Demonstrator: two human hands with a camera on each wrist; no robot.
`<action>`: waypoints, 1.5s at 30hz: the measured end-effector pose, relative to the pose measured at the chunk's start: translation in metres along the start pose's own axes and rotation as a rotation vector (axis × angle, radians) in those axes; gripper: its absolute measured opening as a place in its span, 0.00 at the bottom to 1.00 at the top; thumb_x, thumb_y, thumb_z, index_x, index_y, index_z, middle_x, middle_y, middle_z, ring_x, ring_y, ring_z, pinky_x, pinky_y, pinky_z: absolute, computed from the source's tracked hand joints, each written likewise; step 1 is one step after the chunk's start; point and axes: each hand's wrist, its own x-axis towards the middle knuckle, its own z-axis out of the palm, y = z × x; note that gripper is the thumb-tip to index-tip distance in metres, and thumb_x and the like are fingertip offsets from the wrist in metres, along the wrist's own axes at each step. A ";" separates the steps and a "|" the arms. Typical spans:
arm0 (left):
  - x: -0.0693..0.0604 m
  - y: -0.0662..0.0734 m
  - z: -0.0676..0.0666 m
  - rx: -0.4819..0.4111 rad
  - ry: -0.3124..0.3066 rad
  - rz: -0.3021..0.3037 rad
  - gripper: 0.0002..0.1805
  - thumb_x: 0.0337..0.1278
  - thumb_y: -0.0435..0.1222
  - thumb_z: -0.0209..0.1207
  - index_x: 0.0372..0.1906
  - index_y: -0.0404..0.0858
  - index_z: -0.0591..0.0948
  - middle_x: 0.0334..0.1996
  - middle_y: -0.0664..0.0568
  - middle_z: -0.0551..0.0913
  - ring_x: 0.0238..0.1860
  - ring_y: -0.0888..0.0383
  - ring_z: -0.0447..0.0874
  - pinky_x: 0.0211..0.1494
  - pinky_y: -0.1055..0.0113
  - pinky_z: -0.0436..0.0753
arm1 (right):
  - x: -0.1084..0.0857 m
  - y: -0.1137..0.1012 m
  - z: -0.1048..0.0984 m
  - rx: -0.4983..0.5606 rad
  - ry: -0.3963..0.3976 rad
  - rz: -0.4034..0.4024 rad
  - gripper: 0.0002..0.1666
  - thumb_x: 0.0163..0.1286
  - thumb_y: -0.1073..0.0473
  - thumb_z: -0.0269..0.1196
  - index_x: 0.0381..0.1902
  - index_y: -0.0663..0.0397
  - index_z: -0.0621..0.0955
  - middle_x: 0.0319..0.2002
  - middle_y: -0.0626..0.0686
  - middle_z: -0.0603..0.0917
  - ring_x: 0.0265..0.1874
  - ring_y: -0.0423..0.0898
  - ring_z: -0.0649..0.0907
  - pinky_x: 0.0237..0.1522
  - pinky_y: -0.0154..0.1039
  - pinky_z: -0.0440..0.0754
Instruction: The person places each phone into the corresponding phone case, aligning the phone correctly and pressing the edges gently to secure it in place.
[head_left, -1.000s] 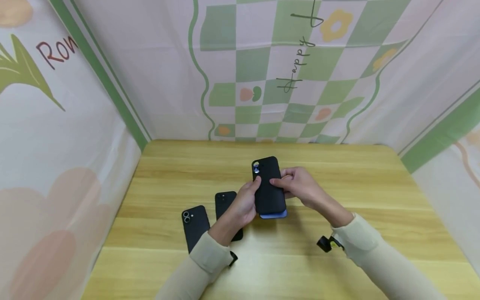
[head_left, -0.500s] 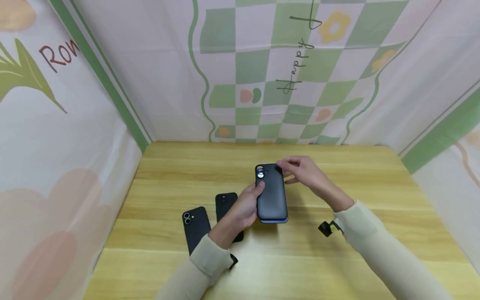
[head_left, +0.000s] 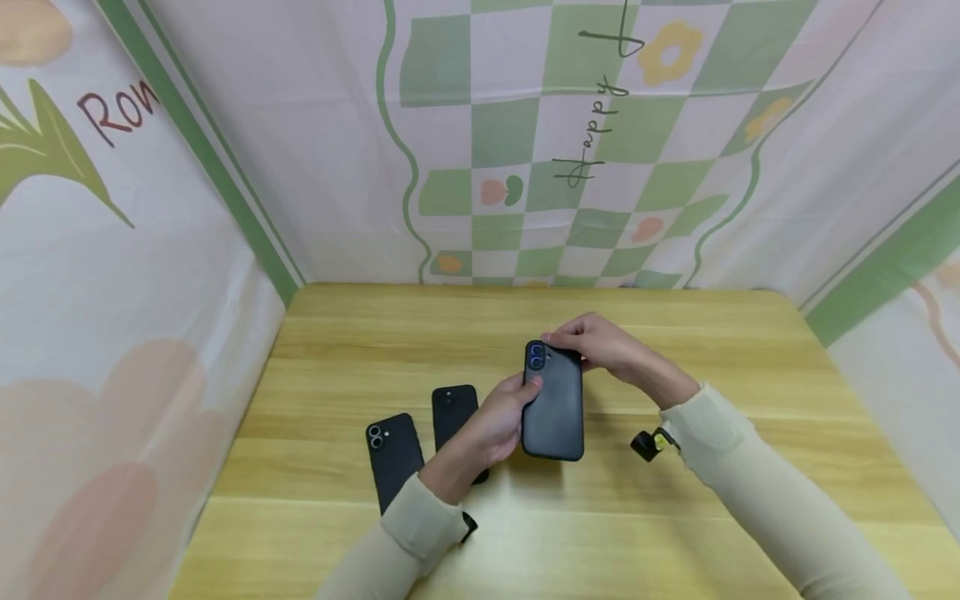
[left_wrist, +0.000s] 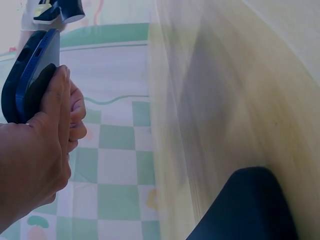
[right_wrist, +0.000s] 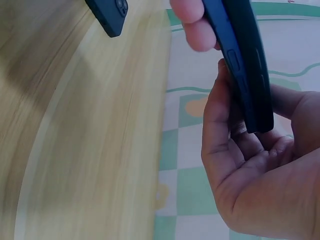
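Above the table, a black phone case (head_left: 557,412) faces up, with blue-rimmed lenses showing through its camera opening. Beneath it lies a blue phone (left_wrist: 26,82), whose port end shows in the left wrist view. In the right wrist view the blue side with buttons shows alongside the case (right_wrist: 252,70); whether the case is seated all round I cannot tell. My left hand (head_left: 497,423) grips the left side, thumb on the case's back, fingers underneath. The far right corner is pinched by my right hand (head_left: 609,346), its thumb on top at the upper edge.
Two dark phone-shaped things lie on the wooden table (head_left: 315,450) to the left: one with two lenses (head_left: 395,462), the other (head_left: 452,412) partly behind my left forearm. A patterned cloth (head_left: 495,133) hangs behind the table and at both sides.
My right hand has gone from the case's right side to its far corner. Case and phone have shifted right and nearer me. The blue strip below the case's near end no longer shows.
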 end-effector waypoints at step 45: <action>-0.003 0.000 0.000 0.057 0.055 0.023 0.25 0.86 0.36 0.47 0.79 0.35 0.65 0.68 0.40 0.78 0.71 0.45 0.77 0.72 0.48 0.78 | -0.014 0.021 -0.011 0.161 0.032 0.023 0.19 0.79 0.54 0.66 0.49 0.68 0.89 0.27 0.51 0.90 0.26 0.41 0.87 0.37 0.38 0.91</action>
